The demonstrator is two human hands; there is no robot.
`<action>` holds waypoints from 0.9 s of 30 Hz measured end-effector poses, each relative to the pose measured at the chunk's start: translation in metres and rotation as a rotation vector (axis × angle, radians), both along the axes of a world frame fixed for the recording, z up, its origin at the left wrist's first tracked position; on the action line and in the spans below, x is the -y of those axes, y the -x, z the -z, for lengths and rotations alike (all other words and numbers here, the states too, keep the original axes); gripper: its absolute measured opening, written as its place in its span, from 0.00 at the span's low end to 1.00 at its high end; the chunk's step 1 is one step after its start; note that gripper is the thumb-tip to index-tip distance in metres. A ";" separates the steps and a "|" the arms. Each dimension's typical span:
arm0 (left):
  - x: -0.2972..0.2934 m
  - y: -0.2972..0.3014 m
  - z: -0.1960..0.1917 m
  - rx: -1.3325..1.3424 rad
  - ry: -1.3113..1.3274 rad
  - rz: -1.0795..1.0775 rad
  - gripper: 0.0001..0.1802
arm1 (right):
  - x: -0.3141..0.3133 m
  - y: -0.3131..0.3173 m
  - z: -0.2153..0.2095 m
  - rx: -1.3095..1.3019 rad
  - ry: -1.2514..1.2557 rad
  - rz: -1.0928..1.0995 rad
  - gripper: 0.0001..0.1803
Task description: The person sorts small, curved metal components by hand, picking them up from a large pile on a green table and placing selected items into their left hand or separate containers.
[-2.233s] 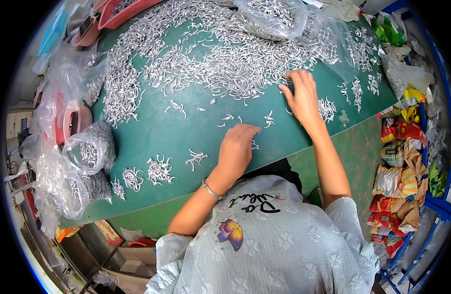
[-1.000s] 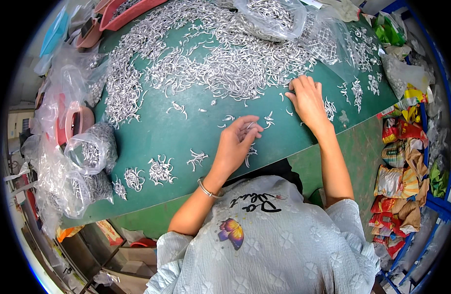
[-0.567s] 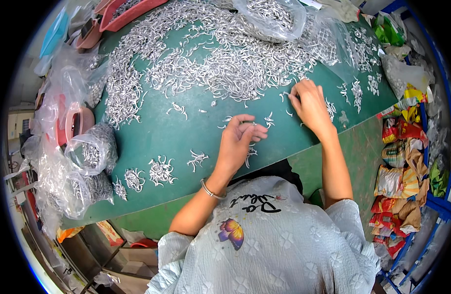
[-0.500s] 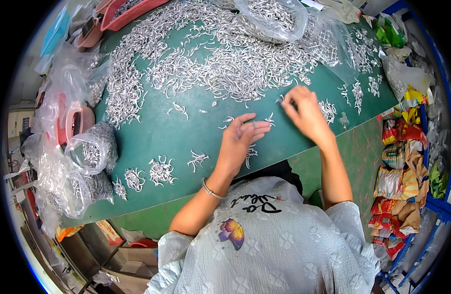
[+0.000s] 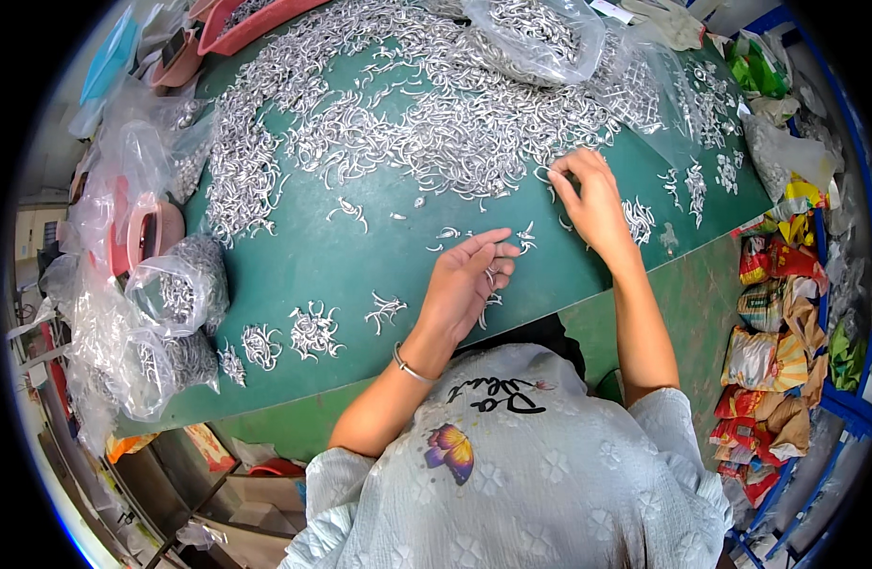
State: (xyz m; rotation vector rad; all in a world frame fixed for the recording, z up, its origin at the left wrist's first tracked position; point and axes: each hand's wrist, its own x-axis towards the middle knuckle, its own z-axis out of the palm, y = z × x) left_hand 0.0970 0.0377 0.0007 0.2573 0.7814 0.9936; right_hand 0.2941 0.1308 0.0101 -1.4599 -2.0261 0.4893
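A big heap of small curved silver metal hooks (image 5: 426, 114) covers the far half of a green table (image 5: 294, 256). My left hand (image 5: 464, 284) rests near the front edge, fingers curled around a few hooks held against the palm. My right hand (image 5: 588, 194) reaches to the near edge of the heap, fingertips pinched on loose hooks there. Small sorted bunches of hooks (image 5: 313, 332) lie in a row along the front left of the table, and more bunches (image 5: 692, 180) lie to the right of my right hand.
Clear plastic bags of hooks (image 5: 180, 284) pile up at the left edge, another bag (image 5: 540, 33) lies at the far side. Pink trays (image 5: 237, 24) stand at the far left. Colourful packets (image 5: 777, 322) are stacked on the right beside a blue frame.
My left hand has slid slightly right and opened its fingers around collected hooks. My right hand has moved a little up to the heap's edge and pinched at hooks.
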 end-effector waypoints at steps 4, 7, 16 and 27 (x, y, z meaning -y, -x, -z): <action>-0.002 -0.001 -0.002 0.004 0.047 0.003 0.17 | 0.021 0.010 -0.021 -0.146 0.379 -0.051 0.06; 0.000 0.002 0.003 0.010 0.011 0.016 0.18 | 0.022 0.005 -0.011 -0.174 0.322 -0.020 0.07; -0.004 -0.002 -0.009 0.066 0.102 -0.053 0.20 | 0.036 0.015 -0.028 -0.266 0.565 -0.146 0.08; 0.003 0.006 0.007 0.175 0.033 0.023 0.15 | 0.003 0.013 0.011 0.224 -0.150 -0.036 0.06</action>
